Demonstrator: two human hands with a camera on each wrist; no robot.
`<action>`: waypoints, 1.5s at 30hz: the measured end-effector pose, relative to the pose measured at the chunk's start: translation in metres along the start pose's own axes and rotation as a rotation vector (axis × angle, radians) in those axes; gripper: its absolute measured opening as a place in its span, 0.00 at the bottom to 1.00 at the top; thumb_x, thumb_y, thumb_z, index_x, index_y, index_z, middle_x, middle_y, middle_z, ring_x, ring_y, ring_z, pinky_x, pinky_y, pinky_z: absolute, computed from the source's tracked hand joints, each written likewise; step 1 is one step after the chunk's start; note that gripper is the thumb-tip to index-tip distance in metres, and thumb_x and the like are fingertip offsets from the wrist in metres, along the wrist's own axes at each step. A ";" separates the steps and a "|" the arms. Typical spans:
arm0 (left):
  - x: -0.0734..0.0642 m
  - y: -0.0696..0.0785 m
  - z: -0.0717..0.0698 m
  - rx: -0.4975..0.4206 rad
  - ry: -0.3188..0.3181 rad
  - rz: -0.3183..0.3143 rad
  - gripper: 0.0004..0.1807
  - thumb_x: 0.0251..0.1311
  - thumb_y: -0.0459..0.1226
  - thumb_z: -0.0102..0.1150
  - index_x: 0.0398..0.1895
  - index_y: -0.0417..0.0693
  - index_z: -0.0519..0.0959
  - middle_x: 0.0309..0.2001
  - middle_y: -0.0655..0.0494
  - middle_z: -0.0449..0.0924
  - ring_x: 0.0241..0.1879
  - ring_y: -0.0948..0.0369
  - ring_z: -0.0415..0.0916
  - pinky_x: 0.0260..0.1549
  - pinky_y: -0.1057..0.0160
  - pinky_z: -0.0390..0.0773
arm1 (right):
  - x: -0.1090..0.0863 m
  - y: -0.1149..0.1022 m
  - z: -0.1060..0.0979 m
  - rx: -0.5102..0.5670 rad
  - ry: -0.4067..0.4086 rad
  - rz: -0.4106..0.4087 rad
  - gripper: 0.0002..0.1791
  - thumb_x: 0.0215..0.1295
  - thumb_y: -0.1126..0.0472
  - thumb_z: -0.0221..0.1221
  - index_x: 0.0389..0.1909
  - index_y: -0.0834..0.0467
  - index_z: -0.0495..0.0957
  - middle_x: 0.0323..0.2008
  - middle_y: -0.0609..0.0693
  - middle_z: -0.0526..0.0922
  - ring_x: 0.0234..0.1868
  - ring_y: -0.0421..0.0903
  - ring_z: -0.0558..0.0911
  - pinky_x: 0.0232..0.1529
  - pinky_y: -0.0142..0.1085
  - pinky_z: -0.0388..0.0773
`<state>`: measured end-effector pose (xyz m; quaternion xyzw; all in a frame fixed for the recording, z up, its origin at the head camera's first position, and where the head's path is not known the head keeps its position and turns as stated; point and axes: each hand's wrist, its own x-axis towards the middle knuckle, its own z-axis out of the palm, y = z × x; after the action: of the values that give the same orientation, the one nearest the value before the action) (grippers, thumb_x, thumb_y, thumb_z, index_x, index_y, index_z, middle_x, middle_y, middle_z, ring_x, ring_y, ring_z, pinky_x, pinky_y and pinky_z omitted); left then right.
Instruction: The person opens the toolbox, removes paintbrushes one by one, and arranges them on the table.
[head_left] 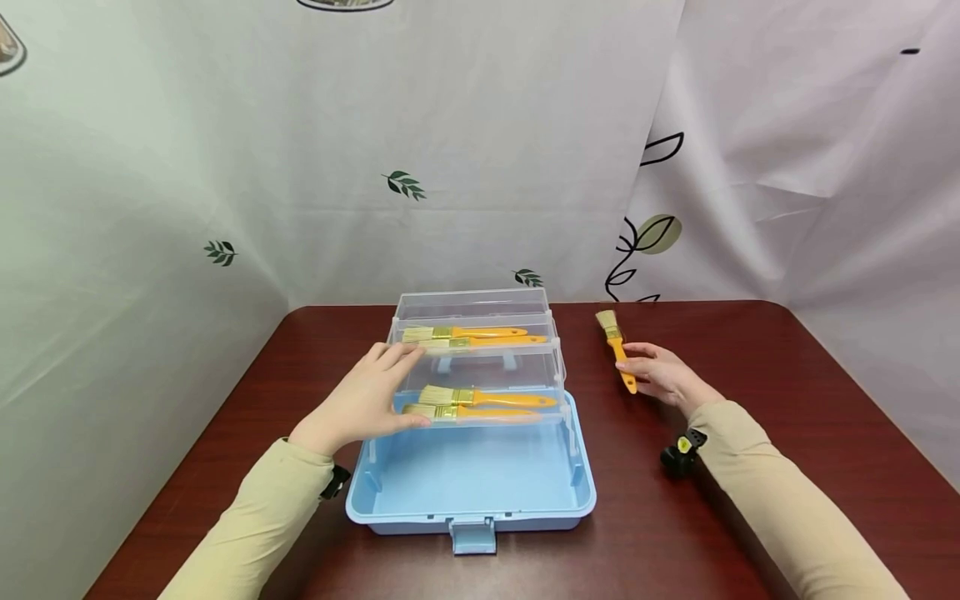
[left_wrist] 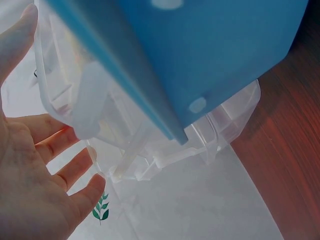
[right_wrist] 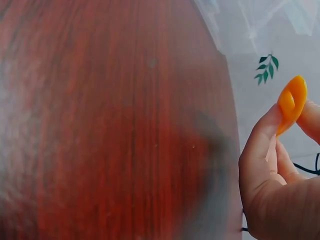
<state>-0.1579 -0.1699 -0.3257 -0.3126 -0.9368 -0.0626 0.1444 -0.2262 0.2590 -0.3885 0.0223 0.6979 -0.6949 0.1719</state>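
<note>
- currently, left hand (head_left: 371, 400): thumb and fingers spread wide apart, lightly bent, at the left ends of two clear trays; fingertips by the upper tray (head_left: 517, 350), thumb at the lower tray (head_left: 551, 415). firmness of contact: cannot tell.
- right hand (head_left: 663, 379): thumb and fingers drawn close together, pinching the orange handle of the loose brush (head_left: 617, 348).
- loose brush, bristles: beyond the right fingertips, pointing away from the person. holed handle end: on the near side of the same fingers.
- upper brushes (head_left: 495, 332): a pair in the upper tray, just right of the left fingertips, bristle ends toward them.
- lower brushes (head_left: 517, 400): a pair in the lower tray, right of the left thumb, bristles again on the thumb's side.
- blue case (head_left: 480, 483): below and to the right of the left fingers, trays raised over its far part; latch (head_left: 474, 536) at the front, nearer the person than either hand's fingers.
- dark red table (head_left: 637, 517): beneath both hands.
- white curtain (head_left: 487, 167): beyond all fingers, leaf prints on it.
</note>
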 end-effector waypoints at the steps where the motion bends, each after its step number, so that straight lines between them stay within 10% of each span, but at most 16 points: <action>1: 0.000 0.000 0.000 -0.004 -0.001 -0.001 0.54 0.36 0.60 0.70 0.65 0.39 0.64 0.59 0.46 0.69 0.52 0.52 0.66 0.51 0.52 0.72 | 0.001 0.000 0.000 -0.042 0.011 0.007 0.30 0.63 0.64 0.56 0.64 0.62 0.55 0.32 0.38 0.77 0.33 0.31 0.78 0.35 0.27 0.76; 16: -0.001 0.000 0.000 -0.001 -0.010 -0.016 0.54 0.37 0.61 0.69 0.65 0.40 0.64 0.59 0.47 0.69 0.52 0.53 0.65 0.52 0.53 0.72 | 0.008 0.003 0.006 -0.455 0.131 0.015 0.37 0.57 0.63 0.63 0.64 0.69 0.56 0.50 0.66 0.74 0.34 0.35 0.78 0.47 0.41 0.79; 45: 0.000 -0.001 0.001 -0.008 0.006 -0.004 0.53 0.36 0.60 0.70 0.65 0.39 0.65 0.58 0.47 0.70 0.51 0.53 0.65 0.50 0.53 0.72 | 0.006 0.003 0.014 -0.789 0.221 -0.018 0.34 0.49 0.63 0.68 0.55 0.71 0.64 0.34 0.61 0.78 0.30 0.45 0.78 0.30 0.32 0.79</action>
<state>-0.1589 -0.1701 -0.3266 -0.3113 -0.9367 -0.0673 0.1458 -0.2287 0.2444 -0.3924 0.0228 0.9253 -0.3687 0.0852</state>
